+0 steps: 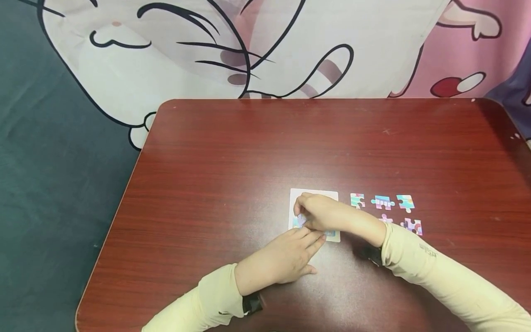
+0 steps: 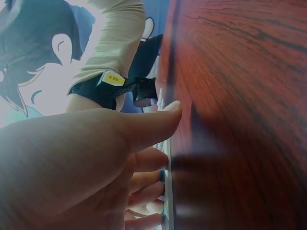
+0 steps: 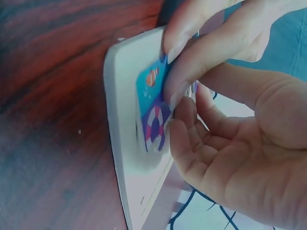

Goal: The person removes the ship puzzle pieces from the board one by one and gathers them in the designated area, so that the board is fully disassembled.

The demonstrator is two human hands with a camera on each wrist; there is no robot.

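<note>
A white-rimmed puzzle board (image 1: 314, 191) lies on the table under both hands. My left hand (image 1: 286, 256) rests with extended fingers on the board's near edge, thumb held apart. In the right wrist view its fingertips touch a blue and purple puzzle piece (image 3: 152, 79) with an orange fish and a striped ring, lying inside the frame. My right hand (image 1: 325, 213) is over the board, fingers bent, thumb and fingertips pinching a puzzle piece (image 1: 302, 220) low in the frame. The fingers hide most of that piece and much of the board's inside.
Several loose puzzle pieces (image 1: 382, 202) lie in two rows right of the board, partly behind the right forearm. The brown table (image 1: 232, 152) has its far edge against a cartoon cat cloth (image 1: 166, 69). Both wrists wear dark straps (image 2: 93, 91).
</note>
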